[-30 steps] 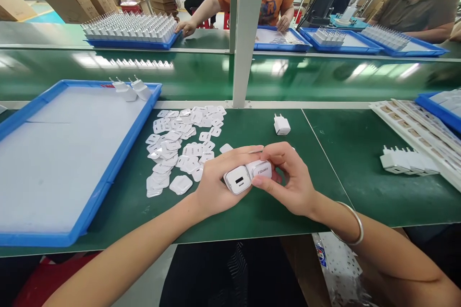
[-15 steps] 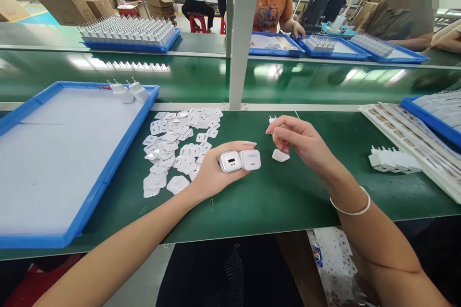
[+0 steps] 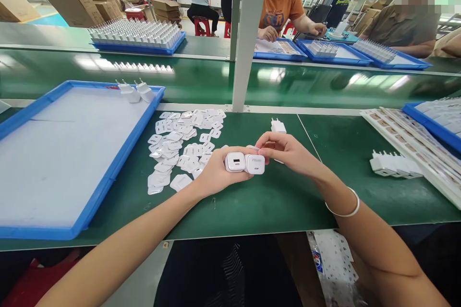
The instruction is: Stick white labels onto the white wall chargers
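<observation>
Green counter [image 3: 288, 216] is the biggest thing here by far, and a large blue tray [image 3: 36, 232] lies on its left side, I'd guess to keep the middle free for the hands. Over on the right there's a stack of long white strips [image 3: 410, 153], slanted off to the side. Next size down is the loose spread of flat white caps [image 3: 167, 146], between tray and hands, so probably put there for easy reach.

Near the strips sits a short row of plugs [image 3: 396, 165], side by side, prongs away from the person, maybe so they all pick up the same way round.

Now the hands: the left hand [image 3: 216, 170] is wrapped snugly around a pair of chargers [image 3: 255, 164], held next to each other with port faces toward the person, which looks handy for seeing both fronts at once. The right hand [image 3: 293, 153] is right beside them, fingers bent in and tips almost meeting the thumb; can't tell if anything's pinched in there.

Smallest stuff: a single plug [image 3: 277, 125] stands just behind the right hand, prongs up, and two more plugs [image 3: 128, 93] are tucked into the tray's far corner.
</observation>
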The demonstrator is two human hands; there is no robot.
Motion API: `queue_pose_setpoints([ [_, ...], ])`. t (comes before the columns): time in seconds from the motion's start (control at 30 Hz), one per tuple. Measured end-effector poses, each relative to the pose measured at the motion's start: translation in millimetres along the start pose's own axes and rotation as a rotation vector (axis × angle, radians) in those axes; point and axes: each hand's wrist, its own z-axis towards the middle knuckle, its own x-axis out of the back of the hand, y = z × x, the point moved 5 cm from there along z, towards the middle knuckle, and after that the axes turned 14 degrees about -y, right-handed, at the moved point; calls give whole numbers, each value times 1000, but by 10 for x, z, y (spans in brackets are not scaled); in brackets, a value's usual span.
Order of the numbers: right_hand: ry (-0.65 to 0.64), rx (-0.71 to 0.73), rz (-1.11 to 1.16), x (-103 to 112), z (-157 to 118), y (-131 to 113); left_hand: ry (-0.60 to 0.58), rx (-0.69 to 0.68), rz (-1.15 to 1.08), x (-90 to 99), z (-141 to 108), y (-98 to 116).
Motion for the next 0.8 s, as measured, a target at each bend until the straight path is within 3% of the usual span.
queue_pose_setpoints([
  [0.23, 15, 49, -35, 25, 1, 13, -67, 110, -181, 22, 20, -21],
  [0.3, 88, 82, -26, 72, -16, 1, -61, 126, -195, 33, 21, -38],
  [0.4, 282, 147, -4, 175, -75, -20, 40, 133, -61, 90, 10, -51],
  [0.47, 341, 147, 43, 189, -99, -17, 140, 122, 84, 133, -5, -44],
  [0.67, 256, 52, 203, -48, -94, -24, 312, 89, 325, 165, -51, -61],
  [0.8, 276, 41, 317, -242, -107, -13, 350, -70, 514, 132, -79, -30],
])
